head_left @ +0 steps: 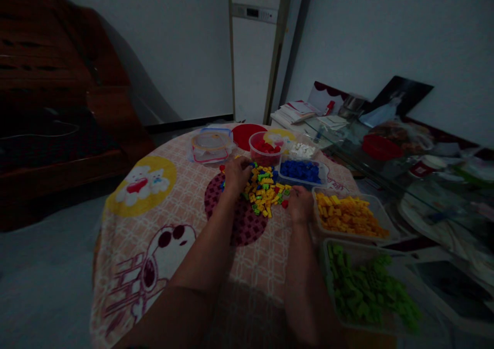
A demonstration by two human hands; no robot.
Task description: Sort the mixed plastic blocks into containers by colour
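A mixed pile of building bricks (266,189), mostly yellow with some green, blue and red, lies on the patterned tablecloth (254,266). My left hand (237,175) is at the pile's left side, fingers curled together and pointing down into the bricks. What its fingertips hold, if anything, is hidden. At the right edge of the pile is my right hand (301,203), its fingers bent and closed. A red brick (284,204) shows right beside its fingertips; anything inside the grip cannot be made out.
Tubs of sorted bricks line the right side: red bricks (270,145), white bricks (302,150), blue bricks (301,172), yellow bricks (347,215) and green bricks (370,282). Clear lidded containers (211,145) stand at the back left. A cluttered glass table (347,148) adjoins on the right.
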